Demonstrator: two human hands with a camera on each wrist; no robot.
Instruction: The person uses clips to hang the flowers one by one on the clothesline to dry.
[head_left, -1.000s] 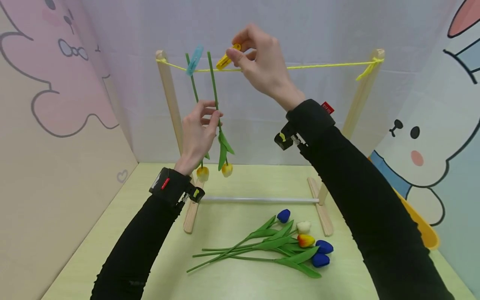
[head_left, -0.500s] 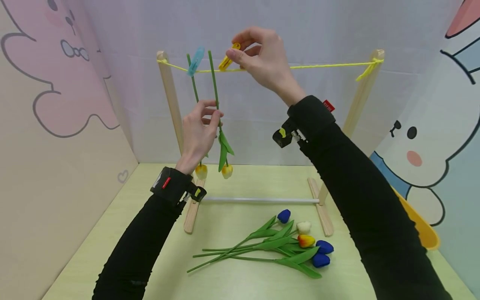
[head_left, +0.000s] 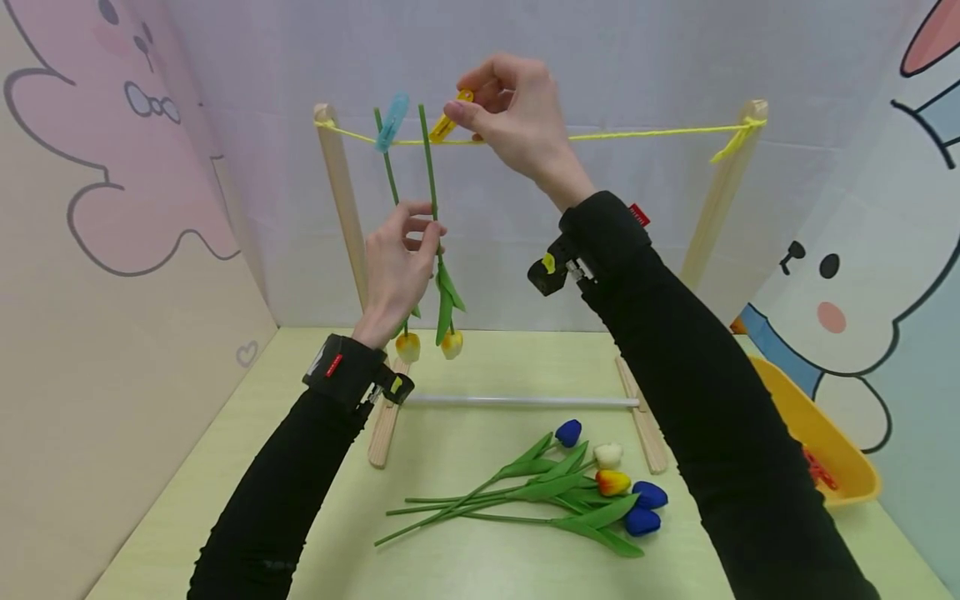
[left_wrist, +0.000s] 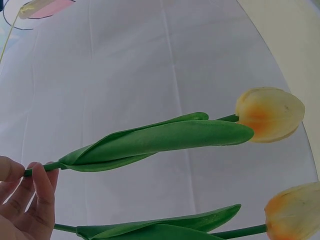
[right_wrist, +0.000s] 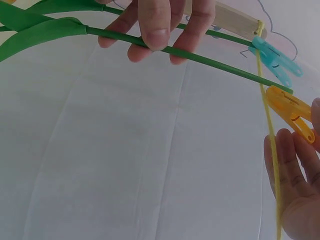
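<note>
My left hand [head_left: 397,262] pinches the green stem of a yellow-white artificial tulip [head_left: 452,343], which hangs flower-down. The stem's cut end rises above the yellow cord [head_left: 637,133]. In the left wrist view, the tulip's leaves [left_wrist: 150,140] lie along the stem below the fingers. Thumb and fingers of my right hand [head_left: 521,121] pinch a yellow clothespin [head_left: 442,127] at the cord, its tip right beside the stem near the top. Just to the left, a light blue clothespin [head_left: 392,123] clips a second tulip [head_left: 407,347] to the cord, also flower-down.
Wooden posts [head_left: 341,192] carry the cord at both ends, with a white bar [head_left: 525,402] joining their feet. Several tulips with blue [head_left: 642,522], white [head_left: 608,455] and red-yellow heads lie in front. A yellow bin [head_left: 847,450] with red items stands right, partly behind the sleeve.
My right hand has moved slightly left with the yellow clothespin, closer to the held stem. The left hand stays nearly still. More of the yellow bin shows beside the right sleeve.
</note>
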